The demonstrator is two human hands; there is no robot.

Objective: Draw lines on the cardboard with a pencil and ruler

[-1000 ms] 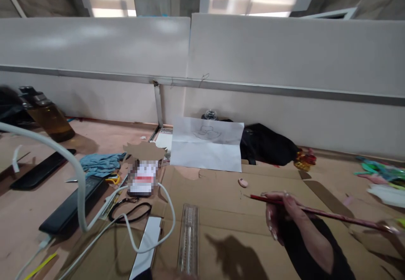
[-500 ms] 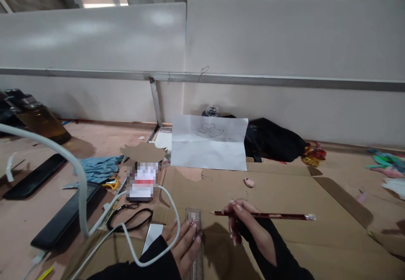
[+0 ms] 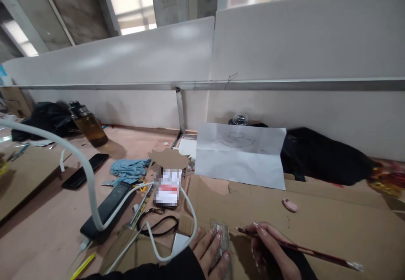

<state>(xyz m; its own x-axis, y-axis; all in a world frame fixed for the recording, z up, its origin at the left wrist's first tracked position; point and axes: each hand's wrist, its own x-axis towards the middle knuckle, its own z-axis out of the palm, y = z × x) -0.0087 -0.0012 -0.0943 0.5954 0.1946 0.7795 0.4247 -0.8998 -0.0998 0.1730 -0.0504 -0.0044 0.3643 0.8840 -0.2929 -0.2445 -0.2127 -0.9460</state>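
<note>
My left hand (image 3: pixel 209 250) lies spread over a clear ruler (image 3: pixel 224 240), pressing it on the brown cardboard sheet (image 3: pixel 253 204). In my right hand (image 3: pixel 268 242) is a dark red pencil (image 3: pixel 303 249), its tip pointing left, close to the ruler's right edge. A pink eraser (image 3: pixel 290 205) rests on the cardboard beyond the right hand. Behind the cardboard, a creased white paper (image 3: pixel 240 157) bears a line drawing of a curved, wing-like outline. Left of the paper, a cut cardboard piece (image 3: pixel 169 159) with a jagged edge sits behind a phone (image 3: pixel 167 189) with a blurred screen.
A white cable (image 3: pixel 91 183) arches over the left side. There lie a black power bank (image 3: pixel 107 210), a black phone (image 3: pixel 85 171), blue gloves (image 3: pixel 129 170), a black cord loop (image 3: pixel 161 225) and an amber bottle (image 3: pixel 90 126). A black bag (image 3: pixel 322 155) lies against the partition.
The view has turned left, so the table items appear further right. The pencil is now tilted, with its back end lower. My left hand stays on the ruler.
</note>
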